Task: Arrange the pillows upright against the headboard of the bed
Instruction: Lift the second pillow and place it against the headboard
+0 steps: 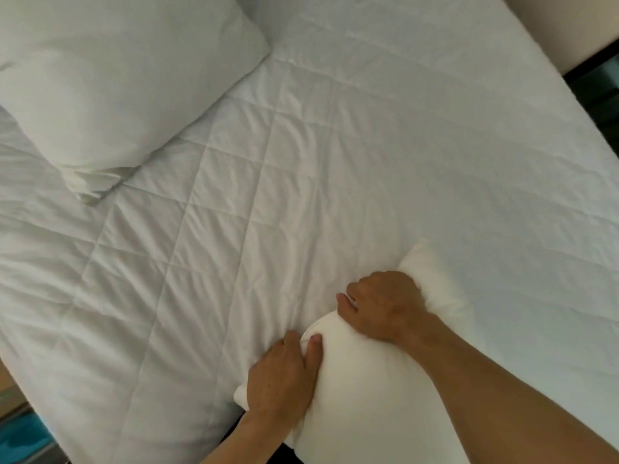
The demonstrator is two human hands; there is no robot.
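A white pillow [365,380] is held at the near edge of the bed, its far end resting on the quilt. My left hand [281,376] grips its left side, thumb pressed into the fabric. My right hand [385,306] clamps its top edge, fingers curled over. A second white pillow [110,78] lies flat at the upper left of the bed, its open end toward me. A beige padded panel [566,25], maybe the headboard, shows at the top right corner.
The white quilted bed cover [301,155] fills most of the view. The bed's left edge runs along the lower left, with floor and a blue object [23,437] beside it. A dark gap [599,85] borders the bed at the upper right.
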